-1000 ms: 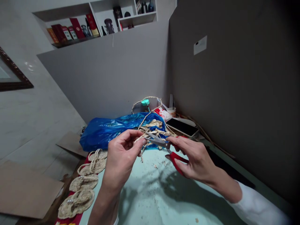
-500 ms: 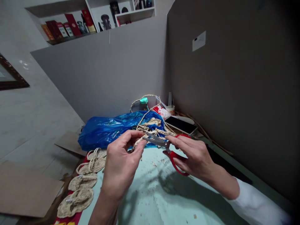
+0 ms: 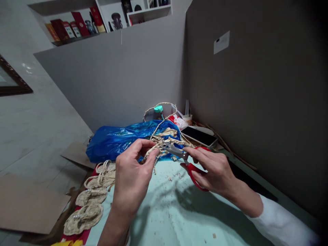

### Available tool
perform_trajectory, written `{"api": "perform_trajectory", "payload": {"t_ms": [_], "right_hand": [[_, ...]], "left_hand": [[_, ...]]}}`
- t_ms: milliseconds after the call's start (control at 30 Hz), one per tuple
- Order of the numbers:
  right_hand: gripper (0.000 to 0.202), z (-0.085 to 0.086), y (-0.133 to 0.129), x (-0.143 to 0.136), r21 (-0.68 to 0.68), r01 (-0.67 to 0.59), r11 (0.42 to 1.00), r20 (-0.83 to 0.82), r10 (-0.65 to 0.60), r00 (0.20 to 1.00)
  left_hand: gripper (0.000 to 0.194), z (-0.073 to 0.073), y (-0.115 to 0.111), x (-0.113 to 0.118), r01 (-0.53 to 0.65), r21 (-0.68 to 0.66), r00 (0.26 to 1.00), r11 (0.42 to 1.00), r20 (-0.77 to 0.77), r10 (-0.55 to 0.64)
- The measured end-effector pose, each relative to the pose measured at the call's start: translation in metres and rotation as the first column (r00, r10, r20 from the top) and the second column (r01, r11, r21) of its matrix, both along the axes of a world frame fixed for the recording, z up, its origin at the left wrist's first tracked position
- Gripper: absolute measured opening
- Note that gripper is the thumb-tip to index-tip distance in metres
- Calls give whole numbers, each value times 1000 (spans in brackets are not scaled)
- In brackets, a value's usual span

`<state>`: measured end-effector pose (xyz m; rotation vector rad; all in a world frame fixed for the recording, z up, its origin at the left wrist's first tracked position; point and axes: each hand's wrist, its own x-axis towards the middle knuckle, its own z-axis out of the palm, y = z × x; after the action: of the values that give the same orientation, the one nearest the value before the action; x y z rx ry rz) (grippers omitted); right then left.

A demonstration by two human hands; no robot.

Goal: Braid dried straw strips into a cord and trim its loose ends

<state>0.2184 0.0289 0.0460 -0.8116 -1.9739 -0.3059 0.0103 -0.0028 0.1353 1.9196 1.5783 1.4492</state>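
Note:
My left hand pinches a braided straw cord between thumb and fingers, above the pale green tabletop. Red-handled scissors are in my right hand, its fingers through and around the handles. Their grey blades point left at the cord, close to my left fingertips; whether they touch it I cannot tell. Behind the hands, more loose straw spills from the mouth of a blue plastic bag. One long braided strand loops up above the bag.
Several woven straw pieces lie along the table's left edge on red cloth. A phone rests at the back right, near a cup of tools and a teal-capped bottle. Grey panels enclose the back and right. Straw scraps dot the tabletop.
The scissors have shifted slightly right, their tips now a little farther from my left fingers. My left hand still grips the cord. The whole view has moved slightly.

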Motion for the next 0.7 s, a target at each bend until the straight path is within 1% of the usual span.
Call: {"api": "perform_trajectory", "payload": {"t_ms": [100,167,300,467,600,700], "right_hand": [[41,0,0,0,22,-8,1000,10,8,1000],[40,0,0,0,52,8,999,34,-10,999],[38,1,-1,2,87,35,996,55,-40,998],[34,2,1,3,135,31,990,57,-39,998],[34,0,1,2,128,7,992,48,-13,999],[31,0,0,1,138,14,990,45,-20,999]], "left_hand": [[8,-1,-1,2,26,-16,999,1000,-39,-26],[8,-2,-1,3,35,-28,998,999,-48,-36],[7,-3,0,4,27,-19,999,999,-30,-28],[8,-3,0,4,37,-27,999,999,-23,-38],[9,-3,0,2,85,-72,996,994,31,-83],[9,-2,1,1,110,-102,992,989,71,-104]]}}
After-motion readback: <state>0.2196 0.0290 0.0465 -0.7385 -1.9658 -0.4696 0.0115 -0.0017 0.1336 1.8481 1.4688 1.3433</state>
